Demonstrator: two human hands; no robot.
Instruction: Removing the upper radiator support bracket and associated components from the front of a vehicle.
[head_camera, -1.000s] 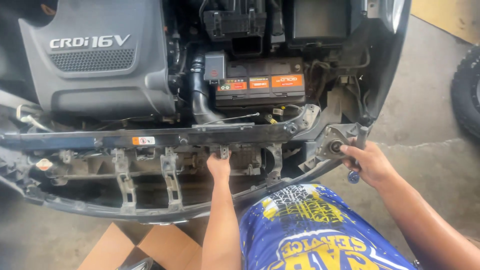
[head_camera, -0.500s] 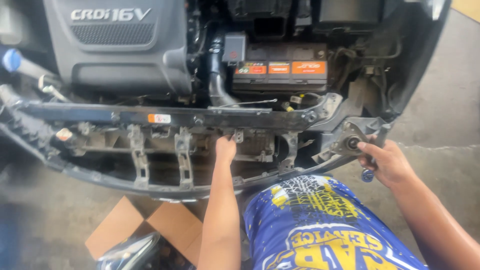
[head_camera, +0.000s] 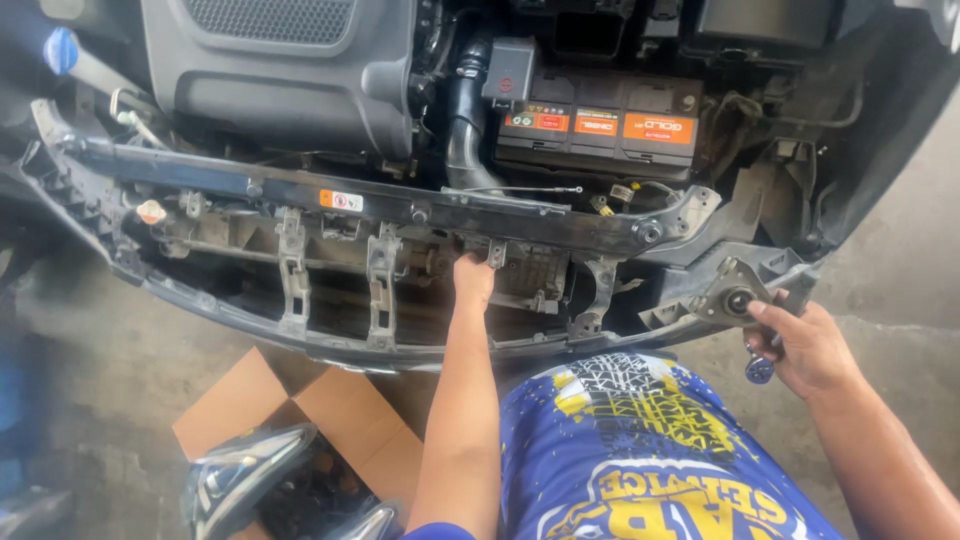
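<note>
Left hand (head_camera: 473, 282) grips the black metal front crossmember (head_camera: 400, 205), fingers hidden; right hand (head_camera: 805, 345), fingers clamped on a small metal wrench (head_camera: 758, 368), at a bracket bolt (head_camera: 738, 300).

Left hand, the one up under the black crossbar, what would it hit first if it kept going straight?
Probably the metal bracket under the black crossbar; the left hand already looks about touching it, though depth is unclear.
</note>
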